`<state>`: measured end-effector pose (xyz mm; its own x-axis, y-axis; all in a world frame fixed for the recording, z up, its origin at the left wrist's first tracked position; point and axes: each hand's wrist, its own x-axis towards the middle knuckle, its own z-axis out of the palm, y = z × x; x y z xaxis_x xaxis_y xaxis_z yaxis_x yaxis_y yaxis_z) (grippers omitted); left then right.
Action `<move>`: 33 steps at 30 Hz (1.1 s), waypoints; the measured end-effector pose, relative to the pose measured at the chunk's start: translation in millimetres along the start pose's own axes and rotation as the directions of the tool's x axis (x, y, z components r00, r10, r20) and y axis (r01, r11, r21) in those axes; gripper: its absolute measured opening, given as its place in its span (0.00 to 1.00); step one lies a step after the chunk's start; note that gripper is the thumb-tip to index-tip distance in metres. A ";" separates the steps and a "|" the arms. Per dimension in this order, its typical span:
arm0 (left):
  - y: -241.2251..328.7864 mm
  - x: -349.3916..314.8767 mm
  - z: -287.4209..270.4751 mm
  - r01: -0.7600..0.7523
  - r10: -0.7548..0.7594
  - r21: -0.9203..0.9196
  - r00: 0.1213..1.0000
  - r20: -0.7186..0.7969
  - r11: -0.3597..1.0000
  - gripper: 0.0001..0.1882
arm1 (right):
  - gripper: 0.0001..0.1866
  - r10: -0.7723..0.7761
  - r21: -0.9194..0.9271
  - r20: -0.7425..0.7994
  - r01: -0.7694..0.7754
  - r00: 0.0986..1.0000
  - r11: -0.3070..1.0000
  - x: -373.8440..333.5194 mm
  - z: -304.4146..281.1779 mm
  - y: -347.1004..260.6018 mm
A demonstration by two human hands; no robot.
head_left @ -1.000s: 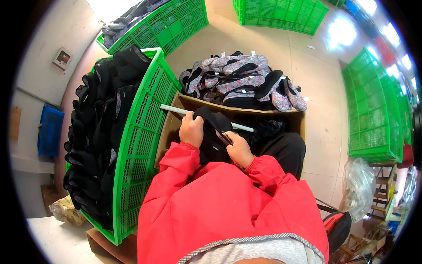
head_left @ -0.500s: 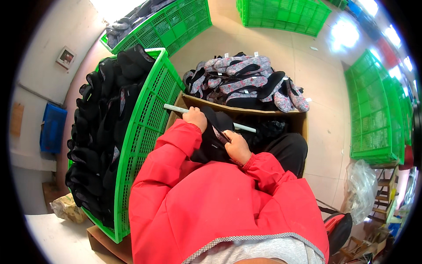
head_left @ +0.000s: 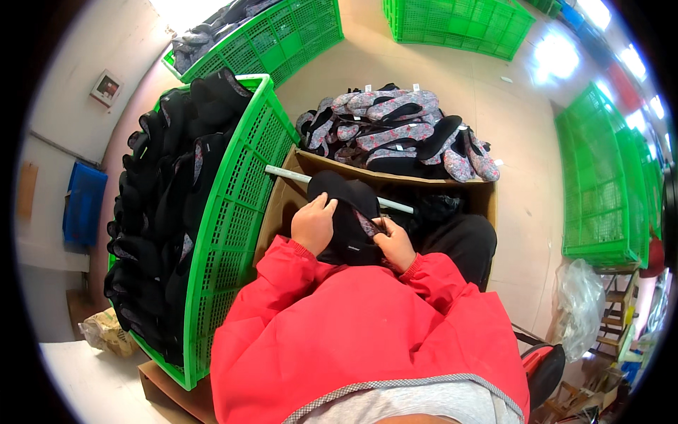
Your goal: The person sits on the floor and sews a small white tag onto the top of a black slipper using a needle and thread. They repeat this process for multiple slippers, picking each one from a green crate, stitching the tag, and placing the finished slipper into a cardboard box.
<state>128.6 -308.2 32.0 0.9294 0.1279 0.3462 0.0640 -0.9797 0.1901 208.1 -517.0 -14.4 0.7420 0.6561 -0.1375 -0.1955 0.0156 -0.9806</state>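
Observation:
In front of my chest is a black fabric slipper (head_left: 337,185), its patterned grey-and-pink lining (head_left: 368,224) showing at the opening. My left hand (head_left: 313,225) grips its left side, thumb and forefinger against the black cloth. At the right edge of the opening, my right hand (head_left: 394,242) pinches the rim, its fingers closed. A white rod (head_left: 396,205) runs behind the slipper, across an open cardboard box (head_left: 329,162). Part of the rod is hidden by the slipper, so I cannot tell whether the two touch.
A heap of patterned slippers (head_left: 396,132) lies along the box's far edge. To the left, black slippers (head_left: 147,244) fill a green crate (head_left: 224,212). Other green crates (head_left: 593,180) stand right and at the back. A clear plastic bag (head_left: 575,311) hangs at lower right.
My left hand has come off the rod, down and right onto the slipper. The slipper now lies more open and covers more of the rod. My right hand has shifted slightly right.

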 end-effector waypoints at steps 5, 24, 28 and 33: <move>-10.8 -2.2 -12.5 0.233 -0.487 -0.565 0.798 -0.355 0.792 0.14 | 0.16 0.163 0.295 0.007 -0.158 0.987 0.942 -8.9 -9.8 -2.4; 21.0 53.4 -13.5 0.050 -0.504 -0.813 0.761 0.407 -0.581 0.26 | 0.15 -0.096 0.311 -0.181 0.150 0.979 0.938 -6.9 -35.3 -12.3; 9.6 59.0 7.4 0.085 -0.665 -0.859 0.596 0.450 -0.506 0.18 | 0.17 -0.242 0.248 0.004 0.233 0.970 0.940 -6.5 -46.1 -33.5; -16.2 52.5 32.5 0.076 -0.659 -0.782 0.492 0.569 -0.618 0.09 | 0.17 -0.124 0.046 0.195 0.117 0.973 0.992 -9.1 -44.0 -55.3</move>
<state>188.2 -290.6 17.2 0.6217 0.6209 -0.4774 -0.2530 0.7361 0.6278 240.4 -557.0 34.9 0.6212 0.7835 0.0149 -0.1366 0.1270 -0.9824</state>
